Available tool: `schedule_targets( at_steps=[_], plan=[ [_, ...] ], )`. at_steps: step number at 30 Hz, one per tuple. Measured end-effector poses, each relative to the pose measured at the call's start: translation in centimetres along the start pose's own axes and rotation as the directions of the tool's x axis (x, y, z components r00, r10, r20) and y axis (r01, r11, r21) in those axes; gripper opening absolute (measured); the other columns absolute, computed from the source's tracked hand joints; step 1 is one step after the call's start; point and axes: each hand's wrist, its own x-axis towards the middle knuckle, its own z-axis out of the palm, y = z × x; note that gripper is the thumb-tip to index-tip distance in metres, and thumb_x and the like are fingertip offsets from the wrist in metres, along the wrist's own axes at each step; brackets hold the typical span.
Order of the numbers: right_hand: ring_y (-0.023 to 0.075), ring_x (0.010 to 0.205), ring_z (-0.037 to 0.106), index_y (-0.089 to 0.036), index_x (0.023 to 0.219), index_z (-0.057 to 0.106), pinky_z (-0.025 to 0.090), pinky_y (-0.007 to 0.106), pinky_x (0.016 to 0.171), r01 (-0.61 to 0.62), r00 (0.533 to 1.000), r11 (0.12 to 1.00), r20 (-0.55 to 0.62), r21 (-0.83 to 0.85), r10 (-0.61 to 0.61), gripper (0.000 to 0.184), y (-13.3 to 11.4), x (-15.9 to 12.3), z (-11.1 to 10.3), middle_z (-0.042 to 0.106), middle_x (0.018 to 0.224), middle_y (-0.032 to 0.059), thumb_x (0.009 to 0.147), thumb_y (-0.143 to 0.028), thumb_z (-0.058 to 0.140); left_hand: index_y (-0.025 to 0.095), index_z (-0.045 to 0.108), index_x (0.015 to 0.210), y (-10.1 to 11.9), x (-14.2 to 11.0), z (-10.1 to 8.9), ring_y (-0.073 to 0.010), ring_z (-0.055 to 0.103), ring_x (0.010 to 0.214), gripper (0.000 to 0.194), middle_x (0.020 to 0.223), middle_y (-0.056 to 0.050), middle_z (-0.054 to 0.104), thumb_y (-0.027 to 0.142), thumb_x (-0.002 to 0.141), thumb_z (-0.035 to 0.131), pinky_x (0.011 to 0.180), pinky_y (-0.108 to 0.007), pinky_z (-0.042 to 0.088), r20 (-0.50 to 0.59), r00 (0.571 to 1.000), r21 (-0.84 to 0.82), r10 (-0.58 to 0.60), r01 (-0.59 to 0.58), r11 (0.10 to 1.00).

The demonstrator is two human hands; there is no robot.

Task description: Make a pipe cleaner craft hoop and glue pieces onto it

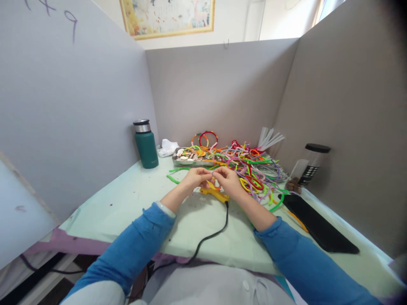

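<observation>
My left hand [199,178] and my right hand [226,181] meet fingertip to fingertip over the middle of the table. Both are closed in a pinch. Whatever lies between the fingers is too small to name; a hint of purple shows there. Just below them lies a yellow glue gun [214,194], its black cord [210,238] running to the table's front edge. Beyond my right hand spreads a tangled heap of coloured pipe cleaners [251,163]. A green pipe cleaner [172,179] lies left of my left hand.
A metal tray [190,162] of small pieces stands behind my hands, with wrapped rings [208,137] beyond it. At the back left are a green bottle [146,146] and white tissue [168,147]. White sticks [269,139], a clear jar [311,165] and a black flat object [319,222] are right.
</observation>
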Motion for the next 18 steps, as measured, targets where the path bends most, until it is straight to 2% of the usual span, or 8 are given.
schedule_targets(
  at_steps=[2, 4, 6, 8, 12, 15, 18],
  plan=[
    [0.0104, 0.049, 0.045, -0.016, 0.074, 0.056, 0.036, 0.023, 0.048, -0.027, 1.000, 0.998, 0.012, 0.062, 0.026, 0.019, -0.25, 0.03, -0.02, 0.053, 0.057, -0.0027, 0.073, -0.035, 0.055, 0.010, 0.058, 0.085, 0.21, -0.10, -0.04, -0.0064, 0.055, 0.046, 0.027, 0.075, -0.006, 0.066, 0.030, 0.069, 0.066, 0.051, -0.021, 0.047, -0.009, 1.000, -0.011, 0.015, -0.015, 1.000],
    [0.0099, 0.045, 0.043, -0.016, 0.075, 0.057, 0.034, 0.023, 0.045, -0.055, 0.998, 0.996, 0.034, 0.070, 0.053, 0.021, -0.42, 0.03, -0.10, 0.051, 0.054, -0.0034, 0.074, -0.037, 0.053, 0.010, 0.058, 0.082, 0.28, 0.03, -0.12, -0.0058, 0.054, 0.044, 0.023, 0.073, -0.006, 0.066, 0.029, 0.071, 0.065, 0.048, -0.019, 0.045, -0.053, 0.998, 0.045, 0.044, -0.042, 0.998],
    [0.0103, 0.046, 0.043, -0.016, 0.076, 0.058, 0.034, 0.024, 0.046, -0.047, 0.998, 0.999, 0.042, -0.006, 0.048, 0.023, -0.41, 0.01, -0.24, 0.052, 0.055, -0.0025, 0.077, -0.038, 0.050, 0.010, 0.058, 0.080, 0.16, 0.31, -0.19, -0.0054, 0.051, 0.042, 0.019, 0.071, -0.005, 0.065, 0.027, 0.072, 0.062, 0.045, -0.019, 0.043, -0.105, 0.991, 0.139, 0.077, -0.063, 0.988],
    [0.0116, 0.052, 0.048, -0.016, 0.078, 0.061, 0.036, 0.024, 0.050, 0.040, 0.999, 0.987, 0.026, -0.156, -0.036, 0.023, -0.23, -0.05, -0.41, 0.057, 0.063, 0.0001, 0.080, -0.036, 0.048, 0.011, 0.060, 0.079, -0.08, 0.58, -0.27, -0.0054, 0.049, 0.040, 0.017, 0.069, -0.004, 0.064, 0.026, 0.074, 0.058, 0.044, -0.019, 0.041, -0.138, 0.983, 0.267, 0.125, -0.084, 0.960],
    [0.0146, 0.071, 0.054, -0.019, 0.082, 0.063, 0.039, 0.026, 0.064, 0.245, 0.968, 0.871, 0.059, -0.426, -0.243, 0.015, 0.26, -0.19, -0.72, 0.062, 0.078, 0.0032, 0.081, -0.027, 0.050, 0.015, 0.065, 0.081, -0.50, 0.66, -0.37, -0.0067, 0.052, 0.046, 0.017, 0.069, -0.001, 0.065, 0.027, 0.075, 0.055, 0.049, -0.018, 0.040, -0.127, 0.952, 0.583, 0.278, -0.155, 0.797],
    [0.0154, 0.076, 0.054, -0.019, 0.082, 0.061, 0.038, 0.026, 0.068, 0.290, 0.954, 0.792, 0.101, -0.537, -0.281, 0.012, 0.35, -0.35, -0.86, 0.062, 0.080, 0.0037, 0.082, -0.025, 0.050, 0.018, 0.068, 0.080, -0.42, 0.33, -0.33, -0.0090, 0.055, 0.056, 0.017, 0.071, 0.000, 0.067, 0.027, 0.076, 0.055, 0.056, -0.019, 0.039, -0.075, 0.919, 0.741, 0.386, -0.208, 0.639],
    [0.0156, 0.079, 0.054, -0.020, 0.083, 0.061, 0.038, 0.026, 0.069, 0.313, 0.947, 0.726, 0.138, -0.613, -0.292, 0.012, 0.17, -0.52, -0.92, 0.061, 0.084, 0.0043, 0.083, -0.024, 0.049, 0.019, 0.069, 0.079, -0.19, 0.00, -0.19, -0.0113, 0.056, 0.062, 0.018, 0.075, -0.002, 0.068, 0.025, 0.076, 0.052, 0.060, -0.021, 0.038, -0.023, 0.889, 0.819, 0.457, -0.245, 0.519]
  ],
)
